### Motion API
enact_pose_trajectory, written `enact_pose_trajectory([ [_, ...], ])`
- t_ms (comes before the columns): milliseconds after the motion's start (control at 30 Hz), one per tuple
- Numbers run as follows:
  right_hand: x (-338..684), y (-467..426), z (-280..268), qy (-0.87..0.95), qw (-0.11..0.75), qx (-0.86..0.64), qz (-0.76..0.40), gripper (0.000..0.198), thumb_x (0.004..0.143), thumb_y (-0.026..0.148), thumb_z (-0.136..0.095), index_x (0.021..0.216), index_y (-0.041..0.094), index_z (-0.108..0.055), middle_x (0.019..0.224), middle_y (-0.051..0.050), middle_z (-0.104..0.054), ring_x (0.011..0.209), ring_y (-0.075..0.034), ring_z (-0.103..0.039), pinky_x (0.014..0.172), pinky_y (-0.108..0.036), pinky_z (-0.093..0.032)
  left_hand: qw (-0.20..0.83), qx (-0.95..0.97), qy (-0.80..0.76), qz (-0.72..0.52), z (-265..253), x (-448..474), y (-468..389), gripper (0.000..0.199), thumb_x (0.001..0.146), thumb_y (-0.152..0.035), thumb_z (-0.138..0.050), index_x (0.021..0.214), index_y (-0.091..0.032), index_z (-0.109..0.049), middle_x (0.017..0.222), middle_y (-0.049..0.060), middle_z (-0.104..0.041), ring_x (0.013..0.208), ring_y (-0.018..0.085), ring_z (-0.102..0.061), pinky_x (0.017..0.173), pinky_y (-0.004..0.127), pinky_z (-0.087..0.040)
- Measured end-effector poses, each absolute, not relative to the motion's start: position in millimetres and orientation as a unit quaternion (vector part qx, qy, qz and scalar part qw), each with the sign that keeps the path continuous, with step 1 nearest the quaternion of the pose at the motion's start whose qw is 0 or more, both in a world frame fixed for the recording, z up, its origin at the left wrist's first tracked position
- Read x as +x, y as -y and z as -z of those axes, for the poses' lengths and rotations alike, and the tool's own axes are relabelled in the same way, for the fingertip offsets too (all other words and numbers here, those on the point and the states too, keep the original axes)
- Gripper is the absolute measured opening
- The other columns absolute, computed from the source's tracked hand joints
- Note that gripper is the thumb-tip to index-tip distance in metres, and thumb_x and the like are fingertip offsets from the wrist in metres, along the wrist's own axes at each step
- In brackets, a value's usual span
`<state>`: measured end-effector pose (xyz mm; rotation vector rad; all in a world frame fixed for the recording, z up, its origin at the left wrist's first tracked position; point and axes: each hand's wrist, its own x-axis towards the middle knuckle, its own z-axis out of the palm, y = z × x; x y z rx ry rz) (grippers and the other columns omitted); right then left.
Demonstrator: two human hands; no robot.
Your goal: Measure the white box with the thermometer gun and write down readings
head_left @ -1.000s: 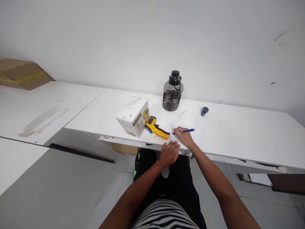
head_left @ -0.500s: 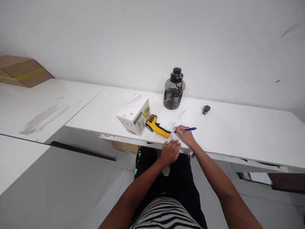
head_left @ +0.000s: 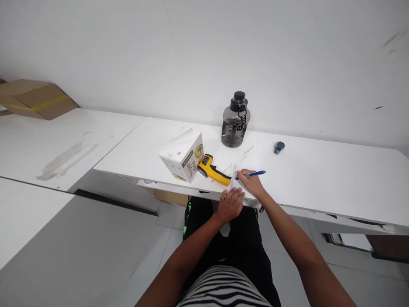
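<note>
My right hand (head_left: 250, 182) grips a blue pen (head_left: 256, 173), its tip down at a narrow strip of white paper (head_left: 233, 175) with small marks on it. Flat on the lower end of that paper, at the table's front edge, lie the fingers of my left hand (head_left: 230, 204). Just left of the paper is a yellow and black infrared thermometer (head_left: 217, 174), lying on its side with its handle end beside the strip. Its head touches or nearly touches a white carton (head_left: 184, 161) with an avocado picture.
A grey see-through water bottle (head_left: 234, 123) stands upright near the wall. To its right lies a dark blue watch-like object (head_left: 279, 147). A brown cardboard box (head_left: 47, 100) sits on the far left of the white table (head_left: 335, 179).
The whole view has shifted slightly, so everything appears a little further right. My right hand keeps the pen at the paper; my left hand stays on its lower end.
</note>
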<state>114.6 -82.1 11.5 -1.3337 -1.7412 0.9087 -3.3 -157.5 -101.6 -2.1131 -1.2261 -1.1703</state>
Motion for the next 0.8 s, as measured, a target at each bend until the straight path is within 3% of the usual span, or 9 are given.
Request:
enact_pose_trajectory([
  [800,114.0,81.7,-8.7,0.681,0.385,-0.537,-0.316,0.037,0.085,0.043,-0.046,0.058,0.02,-0.054,0.055,0.001,-0.056,0.057,-0.015,-0.051,0.057,-0.028,-0.039,0.209,-0.764,0.435,0.429,100.3,-3.2,157.5,0.037,0.079,-0.024,-0.059,0.116,-0.021,-0.06,0.115,0.005,-0.067,0.114,0.019,-0.057,0.114,0.039,-0.017],
])
